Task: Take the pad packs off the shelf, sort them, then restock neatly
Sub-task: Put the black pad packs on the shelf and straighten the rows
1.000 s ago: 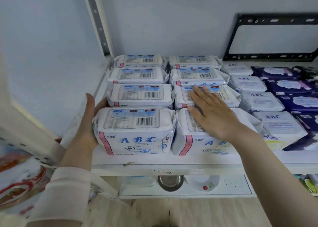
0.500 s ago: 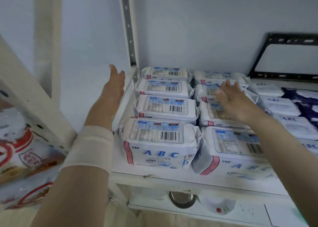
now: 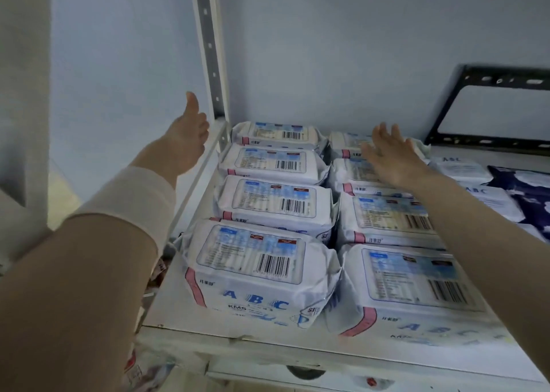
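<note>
Hands farther back than before, fingers relaxed, empty: left hand (image 3: pixel 186 141) beside rear pad packs (image 3: pixel 276 134), right hand (image 3: pixel 390 156) over them.

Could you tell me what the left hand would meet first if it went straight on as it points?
Probably the slotted upright at the rear left corner of the shelf, beyond the open left hand. Depth is unclear; it could pass beside it to the wall.

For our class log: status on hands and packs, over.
Left hand open beside shelf post. Right hand open over rear pack. White packs shelved, two rows. Nothing blocking.
</note>
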`<state>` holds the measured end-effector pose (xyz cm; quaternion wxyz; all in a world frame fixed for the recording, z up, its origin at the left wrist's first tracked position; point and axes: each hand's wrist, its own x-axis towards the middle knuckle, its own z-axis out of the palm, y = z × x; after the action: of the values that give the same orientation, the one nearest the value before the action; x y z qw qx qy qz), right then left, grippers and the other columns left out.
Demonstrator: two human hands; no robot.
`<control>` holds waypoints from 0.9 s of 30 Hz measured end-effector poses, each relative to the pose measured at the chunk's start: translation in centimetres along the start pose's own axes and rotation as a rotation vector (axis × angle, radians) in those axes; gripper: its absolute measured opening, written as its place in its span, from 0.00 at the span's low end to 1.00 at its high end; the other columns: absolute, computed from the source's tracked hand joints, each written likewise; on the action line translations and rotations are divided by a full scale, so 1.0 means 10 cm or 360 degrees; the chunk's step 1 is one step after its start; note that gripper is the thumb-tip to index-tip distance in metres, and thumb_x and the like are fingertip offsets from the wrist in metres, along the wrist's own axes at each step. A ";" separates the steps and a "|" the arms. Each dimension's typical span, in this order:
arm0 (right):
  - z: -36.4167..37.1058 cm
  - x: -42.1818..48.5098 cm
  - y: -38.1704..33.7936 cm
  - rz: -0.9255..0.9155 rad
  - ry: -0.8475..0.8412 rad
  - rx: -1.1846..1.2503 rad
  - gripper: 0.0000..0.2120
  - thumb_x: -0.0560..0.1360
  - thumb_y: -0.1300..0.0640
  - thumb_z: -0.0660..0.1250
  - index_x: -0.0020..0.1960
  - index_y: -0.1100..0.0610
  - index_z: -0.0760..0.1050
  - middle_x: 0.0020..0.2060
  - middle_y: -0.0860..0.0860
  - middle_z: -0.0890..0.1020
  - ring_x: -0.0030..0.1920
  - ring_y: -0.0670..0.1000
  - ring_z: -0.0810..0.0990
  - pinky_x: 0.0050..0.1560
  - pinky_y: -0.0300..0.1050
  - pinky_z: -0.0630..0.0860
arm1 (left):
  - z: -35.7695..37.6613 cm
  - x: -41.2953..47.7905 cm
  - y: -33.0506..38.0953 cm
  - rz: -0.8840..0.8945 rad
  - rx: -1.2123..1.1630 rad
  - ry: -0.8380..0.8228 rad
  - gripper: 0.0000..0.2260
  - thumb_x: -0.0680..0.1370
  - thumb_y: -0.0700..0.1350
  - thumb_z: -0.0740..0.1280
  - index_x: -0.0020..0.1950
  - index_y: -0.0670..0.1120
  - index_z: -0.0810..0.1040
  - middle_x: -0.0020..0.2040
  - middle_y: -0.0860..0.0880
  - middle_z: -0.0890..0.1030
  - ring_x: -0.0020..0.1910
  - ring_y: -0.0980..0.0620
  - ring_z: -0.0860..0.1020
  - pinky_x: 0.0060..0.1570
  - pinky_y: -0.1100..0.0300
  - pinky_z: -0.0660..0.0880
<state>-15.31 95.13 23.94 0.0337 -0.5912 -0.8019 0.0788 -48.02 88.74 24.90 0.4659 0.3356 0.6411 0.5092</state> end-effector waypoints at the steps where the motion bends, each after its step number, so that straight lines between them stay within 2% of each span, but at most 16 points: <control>1: 0.00 -0.01 -0.03 0.0008 -0.0009 0.0021 0.29 0.81 0.46 0.43 0.76 0.61 0.42 0.76 0.56 0.43 0.75 0.54 0.38 0.73 0.54 0.40 | -0.03 0.01 0.03 -0.0021 0.0018 0.0020 0.32 0.77 0.68 0.43 0.63 0.47 0.72 0.60 0.51 0.73 0.61 0.54 0.71 0.62 0.58 0.64; 2: -0.02 -0.05 -0.09 0.0010 -0.0018 0.0055 0.29 0.81 0.46 0.43 0.76 0.61 0.42 0.76 0.56 0.42 0.75 0.55 0.38 0.73 0.54 0.40 | -0.05 0.01 0.04 -0.0042 0.0053 0.0011 0.27 0.76 0.69 0.43 0.48 0.51 0.73 0.46 0.54 0.71 0.46 0.57 0.71 0.48 0.62 0.66; 3: -0.04 -0.13 -0.18 -0.0015 -0.0021 0.0105 0.30 0.81 0.46 0.44 0.76 0.61 0.42 0.76 0.56 0.42 0.75 0.55 0.38 0.74 0.53 0.40 | -0.04 0.00 0.03 -0.0055 0.0089 -0.0004 0.25 0.76 0.69 0.44 0.39 0.51 0.67 0.38 0.54 0.66 0.38 0.58 0.66 0.38 0.64 0.62; 5: -0.08 -0.40 -0.42 -0.0217 -0.0066 0.0242 0.33 0.79 0.42 0.45 0.76 0.59 0.41 0.76 0.53 0.40 0.75 0.52 0.36 0.74 0.49 0.38 | -0.03 -0.02 -0.05 -0.0061 0.0169 -0.0012 0.23 0.76 0.69 0.44 0.36 0.51 0.62 0.35 0.53 0.60 0.33 0.57 0.60 0.34 0.64 0.58; 7: -0.12 -0.79 -0.67 -0.0586 -0.0218 0.0342 0.39 0.72 0.33 0.44 0.76 0.52 0.39 0.74 0.46 0.37 0.73 0.46 0.33 0.72 0.44 0.35 | -0.01 -0.02 -0.14 -0.0079 0.0193 -0.0018 0.25 0.76 0.68 0.46 0.38 0.49 0.68 0.34 0.48 0.64 0.33 0.56 0.65 0.36 0.65 0.62; 9: -0.14 -1.13 -0.90 -0.0823 -0.0417 0.0296 0.45 0.64 0.28 0.44 0.75 0.47 0.38 0.73 0.43 0.33 0.71 0.42 0.29 0.71 0.44 0.33 | 0.04 -0.07 -0.21 -0.0085 0.0241 -0.0021 0.31 0.77 0.67 0.48 0.49 0.42 0.77 0.39 0.38 0.71 0.38 0.50 0.75 0.45 0.65 0.69; 11: -0.09 -1.31 -1.01 -0.0978 -0.0538 0.0156 0.47 0.61 0.27 0.45 0.75 0.45 0.38 0.72 0.43 0.31 0.69 0.42 0.25 0.70 0.43 0.30 | 0.13 -0.16 -0.22 -0.0039 0.0347 -0.0004 0.32 0.79 0.64 0.47 0.53 0.37 0.76 0.42 0.39 0.73 0.34 0.53 0.72 0.40 0.67 0.70; 13: 0.00 -1.36 -1.05 -0.1086 -0.0579 0.0038 0.47 0.60 0.26 0.44 0.75 0.44 0.40 0.71 0.45 0.29 0.68 0.44 0.23 0.70 0.44 0.28 | 0.20 -0.20 -0.23 0.0018 0.0365 -0.0037 0.32 0.80 0.61 0.44 0.60 0.37 0.75 0.56 0.38 0.76 0.33 0.58 0.71 0.33 0.71 0.73; 14: 0.04 -1.36 -1.06 -0.1118 -0.0588 -0.0006 0.46 0.60 0.26 0.44 0.75 0.43 0.40 0.71 0.46 0.29 0.68 0.44 0.22 0.70 0.46 0.27 | 0.23 -0.24 -0.22 0.0024 0.0363 -0.0051 0.32 0.81 0.60 0.44 0.64 0.36 0.72 0.60 0.40 0.77 0.35 0.60 0.74 0.32 0.73 0.73; 16: 0.10 -1.33 -1.03 -0.1146 -0.0601 -0.0035 0.44 0.61 0.27 0.43 0.74 0.40 0.41 0.72 0.47 0.30 0.69 0.45 0.23 0.71 0.48 0.28 | 0.24 -0.26 -0.23 0.0014 0.0339 -0.0079 0.32 0.81 0.59 0.44 0.68 0.36 0.69 0.57 0.42 0.77 0.47 0.58 0.77 0.38 0.72 0.74; 17: 0.11 -1.31 -1.01 -0.1159 -0.0610 -0.0030 0.43 0.61 0.27 0.43 0.74 0.39 0.42 0.72 0.47 0.30 0.69 0.44 0.23 0.71 0.48 0.28 | 0.24 -0.27 -0.22 -0.0017 0.0309 -0.0090 0.32 0.81 0.60 0.44 0.68 0.35 0.68 0.55 0.43 0.78 0.51 0.57 0.74 0.40 0.71 0.75; 19: 0.12 -1.26 -0.99 -0.1195 -0.0641 -0.0036 0.42 0.62 0.27 0.43 0.73 0.38 0.42 0.73 0.47 0.31 0.69 0.44 0.24 0.71 0.47 0.28 | 0.24 -0.29 -0.20 -0.0051 0.0249 -0.0110 0.32 0.80 0.60 0.44 0.69 0.35 0.66 0.58 0.43 0.75 0.51 0.58 0.70 0.43 0.69 0.74; 21: 0.11 -1.21 -0.98 -0.1242 -0.0675 -0.0071 0.41 0.62 0.27 0.44 0.73 0.38 0.42 0.73 0.46 0.31 0.70 0.44 0.25 0.70 0.46 0.27 | 0.24 -0.31 -0.20 -0.0086 0.0178 -0.0151 0.32 0.80 0.61 0.46 0.69 0.38 0.68 0.58 0.40 0.74 0.50 0.57 0.75 0.44 0.64 0.77; 22: 0.11 -1.20 -0.98 -0.1262 -0.0692 -0.0086 0.41 0.63 0.26 0.46 0.73 0.38 0.42 0.73 0.46 0.32 0.70 0.44 0.25 0.69 0.45 0.26 | 0.23 -0.31 -0.20 -0.0096 0.0127 -0.0187 0.30 0.80 0.62 0.46 0.65 0.41 0.72 0.57 0.40 0.77 0.47 0.57 0.79 0.40 0.64 0.79; 24: 0.10 -1.16 -0.97 -0.1303 -0.0710 -0.0096 0.41 0.65 0.25 0.50 0.72 0.37 0.42 0.73 0.46 0.32 0.71 0.44 0.26 0.69 0.44 0.26 | 0.24 -0.33 -0.20 -0.0104 0.0103 -0.0199 0.27 0.79 0.63 0.46 0.54 0.47 0.77 0.50 0.48 0.82 0.42 0.57 0.81 0.35 0.66 0.78; 27: 0.10 -1.11 -0.95 -0.1365 -0.0699 -0.0073 0.38 0.66 0.24 0.51 0.70 0.35 0.41 0.74 0.46 0.34 0.71 0.44 0.27 0.70 0.46 0.27 | 0.24 -0.34 -0.19 -0.0092 0.0145 -0.0152 0.26 0.79 0.63 0.46 0.52 0.49 0.77 0.45 0.50 0.83 0.43 0.55 0.81 0.36 0.65 0.78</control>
<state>-21.09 81.74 24.91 -0.1201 -0.1772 -0.9631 0.1630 -44.53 86.03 23.78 0.4947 0.3617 0.6500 0.4494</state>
